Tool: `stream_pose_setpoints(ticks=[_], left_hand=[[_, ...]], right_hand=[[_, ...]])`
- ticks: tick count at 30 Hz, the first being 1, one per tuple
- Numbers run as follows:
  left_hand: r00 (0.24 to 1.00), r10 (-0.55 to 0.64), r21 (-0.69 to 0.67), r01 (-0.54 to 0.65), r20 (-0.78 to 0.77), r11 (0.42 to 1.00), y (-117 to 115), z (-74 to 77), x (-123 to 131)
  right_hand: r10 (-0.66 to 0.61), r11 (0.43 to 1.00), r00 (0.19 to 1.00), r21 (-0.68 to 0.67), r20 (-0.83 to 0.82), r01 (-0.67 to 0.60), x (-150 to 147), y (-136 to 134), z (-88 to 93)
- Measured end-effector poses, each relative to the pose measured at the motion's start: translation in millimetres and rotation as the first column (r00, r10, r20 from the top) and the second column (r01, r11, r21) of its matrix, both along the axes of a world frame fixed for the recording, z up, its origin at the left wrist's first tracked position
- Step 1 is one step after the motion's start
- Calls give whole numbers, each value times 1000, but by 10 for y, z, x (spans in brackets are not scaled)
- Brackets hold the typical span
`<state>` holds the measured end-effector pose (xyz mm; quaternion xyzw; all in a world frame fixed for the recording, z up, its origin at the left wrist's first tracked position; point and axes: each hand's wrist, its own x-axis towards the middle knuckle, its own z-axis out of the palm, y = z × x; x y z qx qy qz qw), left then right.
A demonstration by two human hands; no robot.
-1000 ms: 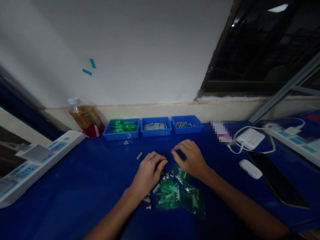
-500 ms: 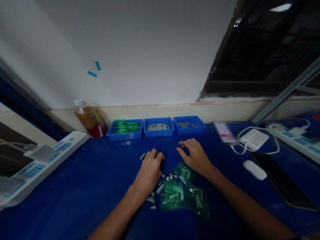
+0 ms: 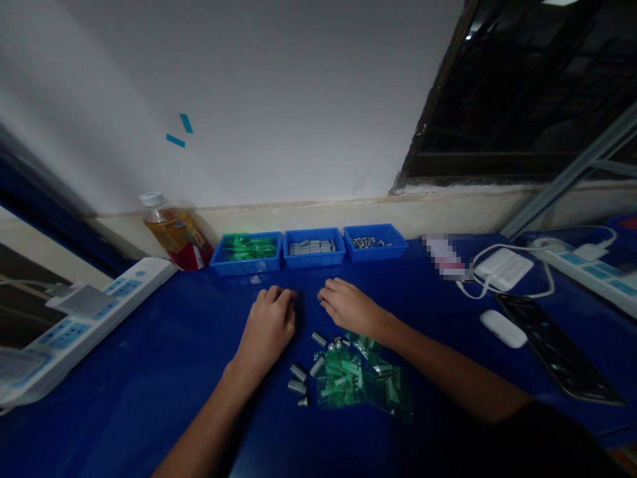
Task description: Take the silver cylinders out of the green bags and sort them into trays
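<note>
My left hand [image 3: 269, 322] rests low over the blue table with its fingers curled inward; whatever is under them is hidden. Facing it, my right hand [image 3: 348, 307] has its fingers bent together, and I cannot make out anything in them. Below and between the hands lie loose metal cylinders [image 3: 297, 386] and several small shiny metal pieces [image 3: 338, 343]. Beside these are clear bags with green plastic parts [image 3: 341, 380], and another bag [image 3: 391, 388] with pale, thin pieces overlaps on the right. My right forearm passes just above the bags.
Along the wall stand three blue trays: one with green parts [image 3: 246, 267], one with metal cylinders [image 3: 314, 259], one with small screws [image 3: 375, 253]. A drink bottle [image 3: 176, 232] and power strip [image 3: 94, 325] are left; a phone [image 3: 557, 348], white case [image 3: 502, 328] and cables right.
My left hand has moved left, over where a loose cylinder lay. My right hand has moved left with its fingers drawn closer together. A cylinder beside the small pieces is now uncovered.
</note>
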<state>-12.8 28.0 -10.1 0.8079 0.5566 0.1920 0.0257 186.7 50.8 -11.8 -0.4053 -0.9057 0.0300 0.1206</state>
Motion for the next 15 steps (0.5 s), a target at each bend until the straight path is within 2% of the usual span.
stream_pose_setpoints(ticks=[3,5,7,9,11,13,15], left_hand=[[999,4,12,-4,43,1000,-47,-82,-36],[995,-22,18,20,99,1000,-79,-115,-14],[981,-95,-6,97,168,995,-115,-116,53],[956,-186,-51,203,227,978,-157,-88,145],[933,-250,-95,282,257,955,-199,-46,224],[923,-288,-134,329,254,935,-234,-3,254],[918,-323,-157,362,230,919,-264,29,227]], right_hand=[[21,1000,999,8,-26,-20,112,83,28],[-37,998,995,40,-93,40,282,206,103],[-155,978,969,109,-192,178,485,388,214],[-301,918,913,174,-276,355,662,578,332],[-397,859,862,205,-314,470,765,682,421],[-403,850,857,214,-322,481,782,625,455],[-341,888,881,194,-328,416,739,386,428]])
